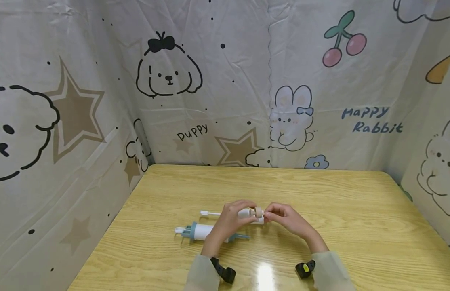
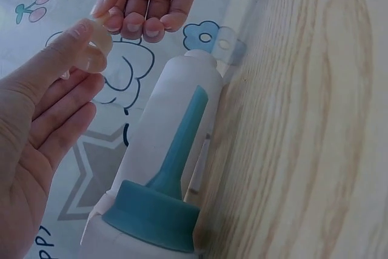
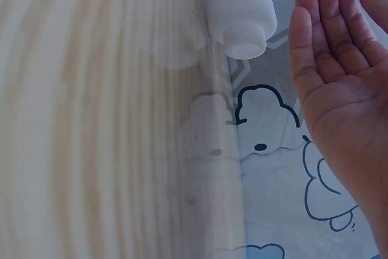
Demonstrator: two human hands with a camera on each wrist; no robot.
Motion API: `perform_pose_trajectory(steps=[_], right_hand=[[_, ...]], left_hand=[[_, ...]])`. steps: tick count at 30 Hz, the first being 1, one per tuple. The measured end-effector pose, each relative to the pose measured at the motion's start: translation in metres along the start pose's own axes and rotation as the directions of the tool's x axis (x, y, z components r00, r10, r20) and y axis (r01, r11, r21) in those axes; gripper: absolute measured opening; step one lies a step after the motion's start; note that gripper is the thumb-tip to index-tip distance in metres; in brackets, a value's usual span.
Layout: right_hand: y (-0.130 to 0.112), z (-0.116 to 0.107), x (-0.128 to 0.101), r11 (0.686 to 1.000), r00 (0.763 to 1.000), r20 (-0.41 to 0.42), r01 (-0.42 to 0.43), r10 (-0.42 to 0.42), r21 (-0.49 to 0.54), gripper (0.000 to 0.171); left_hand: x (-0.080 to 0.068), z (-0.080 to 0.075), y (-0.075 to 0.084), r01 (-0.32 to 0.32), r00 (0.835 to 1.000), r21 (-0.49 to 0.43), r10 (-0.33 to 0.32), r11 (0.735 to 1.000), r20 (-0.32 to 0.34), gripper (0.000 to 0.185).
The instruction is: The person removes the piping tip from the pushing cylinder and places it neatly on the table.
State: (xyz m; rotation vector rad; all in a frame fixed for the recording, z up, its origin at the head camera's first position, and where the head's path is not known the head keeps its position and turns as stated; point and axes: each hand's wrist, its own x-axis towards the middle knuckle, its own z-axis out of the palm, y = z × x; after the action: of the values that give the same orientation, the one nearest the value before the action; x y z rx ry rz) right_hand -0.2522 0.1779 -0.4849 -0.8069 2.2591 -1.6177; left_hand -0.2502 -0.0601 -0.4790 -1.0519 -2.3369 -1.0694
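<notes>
sleeves are shown nearest in the head view; beyond them, a beige ring is held up above the table between both hands. it is gripped by the left hand, and at its far side it is met by the pinched thumb and forefinger of the right hand. a white stick and a teal-and-white tube are seen beside the left hand.

in the left wrist view, the ring is pressed by the left thumb, with the lower fingers stretched out loosely. behind the teal spout, a white bottle is seen lying. the ring should be kept square and lightly held, so that its rim is not squeezed out of round.

in the right wrist view, something pale is pinched, possibly a tip of the ring, though it is cut off; force is best applied straight along the ring's axis.
</notes>
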Motion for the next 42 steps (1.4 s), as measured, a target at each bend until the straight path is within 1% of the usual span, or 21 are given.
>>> perform_pose_trajectory(steps=[3,7,11,16,20,23,28,31,35,38,42], right_hand=[[-0.001,0.001,0.000,1.000,1.000,0.005,0.000,0.000,0.005,0.025],[-0.002,0.001,0.000,1.000,1.000,0.008,-0.004,0.004,0.008,0.026],[-0.002,0.002,0.000,1.000,1.000,0.003,0.002,-0.002,0.009,0.025],[-0.003,0.006,0.001,1.000,0.998,-0.058,0.010,-0.010,-0.003,0.024],[-0.004,0.011,0.005,1.000,0.993,-0.114,0.006,-0.008,-0.022,0.026],[-0.006,0.016,0.009,1.000,0.991,-0.131,-0.007,0.005,-0.015,0.028],[-0.009,0.020,0.010,1.000,0.990,-0.142,-0.016,0.014,-0.016,0.027],[-0.008,0.019,0.008,0.999,0.990,-0.140,-0.019,0.015,-0.026,0.026],[-0.007,0.014,0.004,0.999,0.990,-0.137,-0.025,0.019,-0.039,0.027],[-0.006,0.012,0.003,0.999,0.989,-0.146,-0.035,0.030,-0.036,0.027],[-0.005,0.011,0.003,0.999,0.988,-0.155,-0.029,0.024,-0.026,0.026]], left_hand=[[-0.001,0.000,0.000,-0.019,1.000,-0.002,0.019,1.000,-0.002,0.035],[-0.002,-0.001,-0.001,-0.055,0.998,0.019,0.055,0.998,-0.011,0.035],[-0.003,-0.001,-0.002,-0.062,0.998,0.032,0.062,0.998,-0.020,0.036],[-0.003,0.001,-0.002,-0.057,0.997,0.039,0.059,0.998,-0.049,0.036],[-0.002,0.002,-0.003,-0.066,0.994,0.056,0.071,0.996,-0.080,0.037],[-0.002,0.002,-0.003,-0.059,0.994,0.065,0.064,0.996,-0.088,0.037],[-0.002,0.004,-0.005,-0.046,0.996,0.053,0.050,0.998,-0.077,0.035],[-0.003,0.005,-0.007,-0.039,0.997,0.016,0.040,0.999,-0.070,0.033],[-0.003,0.002,-0.006,-0.002,0.998,-0.039,0.000,0.999,-0.058,0.031],[-0.003,-0.001,-0.005,0.018,0.998,-0.056,-0.021,0.998,-0.057,0.028],[-0.002,-0.001,-0.004,0.030,0.997,-0.070,-0.034,0.997,-0.063,0.023]])
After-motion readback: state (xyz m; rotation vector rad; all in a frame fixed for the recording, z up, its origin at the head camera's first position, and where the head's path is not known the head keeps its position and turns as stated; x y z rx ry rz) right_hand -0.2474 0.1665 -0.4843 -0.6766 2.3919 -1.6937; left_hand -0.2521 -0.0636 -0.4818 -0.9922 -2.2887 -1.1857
